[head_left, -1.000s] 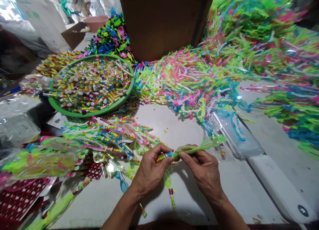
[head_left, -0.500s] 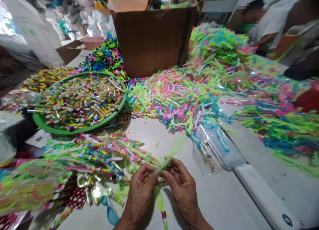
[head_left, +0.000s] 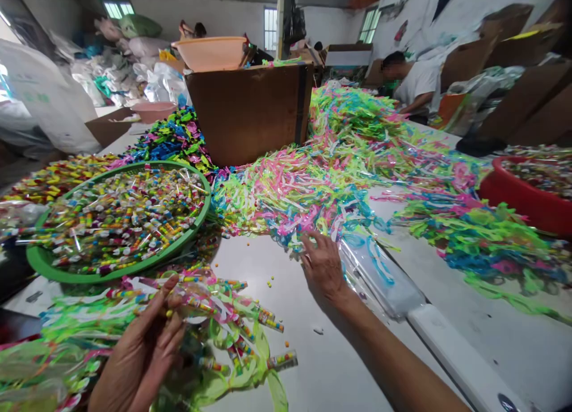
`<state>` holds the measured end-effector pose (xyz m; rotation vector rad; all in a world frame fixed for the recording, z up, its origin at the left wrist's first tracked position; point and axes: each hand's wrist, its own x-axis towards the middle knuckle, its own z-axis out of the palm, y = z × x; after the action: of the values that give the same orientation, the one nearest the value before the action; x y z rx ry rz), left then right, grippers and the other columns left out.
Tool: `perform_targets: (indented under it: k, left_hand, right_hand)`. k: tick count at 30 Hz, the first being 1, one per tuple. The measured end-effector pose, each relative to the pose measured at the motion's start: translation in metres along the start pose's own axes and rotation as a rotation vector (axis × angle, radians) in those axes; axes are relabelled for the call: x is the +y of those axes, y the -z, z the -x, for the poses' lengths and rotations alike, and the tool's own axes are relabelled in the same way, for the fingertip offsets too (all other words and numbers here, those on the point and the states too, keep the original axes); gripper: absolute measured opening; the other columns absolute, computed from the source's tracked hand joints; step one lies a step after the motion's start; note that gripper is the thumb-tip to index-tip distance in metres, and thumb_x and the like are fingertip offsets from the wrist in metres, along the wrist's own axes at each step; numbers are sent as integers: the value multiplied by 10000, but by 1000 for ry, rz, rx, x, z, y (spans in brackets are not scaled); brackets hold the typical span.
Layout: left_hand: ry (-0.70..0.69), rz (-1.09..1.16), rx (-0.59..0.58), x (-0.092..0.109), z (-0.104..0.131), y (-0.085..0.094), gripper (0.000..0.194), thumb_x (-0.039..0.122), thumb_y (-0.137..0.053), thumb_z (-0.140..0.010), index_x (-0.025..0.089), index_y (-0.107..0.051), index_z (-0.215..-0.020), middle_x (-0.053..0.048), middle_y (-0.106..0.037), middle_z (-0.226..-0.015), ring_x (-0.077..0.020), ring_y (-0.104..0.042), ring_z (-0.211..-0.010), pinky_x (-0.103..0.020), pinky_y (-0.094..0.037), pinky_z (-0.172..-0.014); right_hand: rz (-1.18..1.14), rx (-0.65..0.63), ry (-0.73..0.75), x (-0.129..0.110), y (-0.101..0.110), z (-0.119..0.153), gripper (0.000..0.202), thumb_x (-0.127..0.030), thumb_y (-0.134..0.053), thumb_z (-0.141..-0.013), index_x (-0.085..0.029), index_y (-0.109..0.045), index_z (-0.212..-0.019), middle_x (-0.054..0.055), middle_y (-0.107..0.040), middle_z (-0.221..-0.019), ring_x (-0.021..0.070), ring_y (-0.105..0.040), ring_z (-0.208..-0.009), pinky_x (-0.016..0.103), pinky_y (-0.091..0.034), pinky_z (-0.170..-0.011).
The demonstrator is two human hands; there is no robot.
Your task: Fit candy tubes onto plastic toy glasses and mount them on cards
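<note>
My left hand (head_left: 145, 346) is at the lower left, fingers stretched out and slightly apart, over the near heap of candy tubes (head_left: 272, 322) with bright plastic strips tied on. A small yellow bead shows by its fingers; whether it touches them I cannot tell. My right hand (head_left: 324, 266) reaches forward, fingers spread and bent, at the near edge of a large pile of pink, green and blue plastic strips (head_left: 286, 180). Its fingertips are partly lost against the pile. In front of me, a translucent green strip (head_left: 277, 391) lies beside a clear candy tube (head_left: 282, 359).
A green basket (head_left: 203, 212) full of candy tubes stands on the left. Behind the pile is a cardboard box (head_left: 250, 114). A long white device (head_left: 460, 352) with a clear bag lies at right, near a red basin (head_left: 513, 200). A person (head_left: 417, 84) sits at the far right.
My hands were together on a green plastic piece; they have parted. The left moved left over the tubes, the right forward to the strip pile. The view has tilted up.
</note>
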<state>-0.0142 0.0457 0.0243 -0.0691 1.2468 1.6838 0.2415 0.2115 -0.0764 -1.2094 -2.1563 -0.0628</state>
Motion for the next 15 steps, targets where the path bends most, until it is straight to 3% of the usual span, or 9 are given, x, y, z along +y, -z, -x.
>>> perform_targets:
  k: [5, 7, 10, 12, 14, 15]
  left_hand:
    - [81, 399, -148, 21, -4, -4, 409, 252, -274, -993, 144, -447, -1349, -51, -693, -706, -62, -492, -369, -117, -464, -334]
    - [45, 483, -199, 18, -7, -8, 457, 267, -250, -998, 114, -323, -1422, -139, -728, -883, -94, -607, -486, -140, -530, -424]
    - [81, 386, -228, 4, -11, -13, 473, 116, -227, -981, 43, -222, -1448, -230, -696, -1048, -148, -709, -699, -181, -579, -528]
    - [132, 336, -253, -4, -15, -14, 463, 74, -208, -975, 48, -268, -1433, -196, -720, -995, -141, -712, -693, -182, -579, -538]
    - [145, 350, -285, -7, -16, -12, 430, 131, -202, -996, 64, -364, -1388, -154, -738, -933, -125, -698, -643, -183, -571, -527]
    - [141, 357, -297, -7, -16, -11, 420, 172, -201, -1006, 75, -426, -1347, -134, -742, -907, -118, -686, -622, -187, -567, -524]
  right_hand:
    - [45, -4, 150, 3, -13, -20, 262, -130, -530, -865, -184, -671, -1079, 137, -647, -1036, 305, -524, -954, 459, -400, -864]
    - [30, 12, 198, -2, -4, -22, 266, -150, -507, -896, -173, -663, -1110, 126, -661, -991, 287, -544, -918, 442, -399, -858]
    - [-57, 89, 233, -21, 23, -19, 271, -166, -469, -930, -188, -639, -1140, 105, -672, -999, 269, -568, -936, 428, -406, -879]
    - [-177, 191, 178, -34, 44, -13, 222, -198, -471, -938, -200, -640, -1082, 94, -677, -972, 261, -588, -923, 412, -433, -859]
    - [-308, 222, -16, -42, 60, -4, 170, -255, -474, -945, -207, -632, -985, 78, -668, -893, 242, -607, -832, 380, -469, -777]
    - [-377, 176, -143, -43, 65, 2, 173, -299, -476, -945, -209, -622, -931, 63, -656, -838, 228, -608, -769, 360, -480, -720]
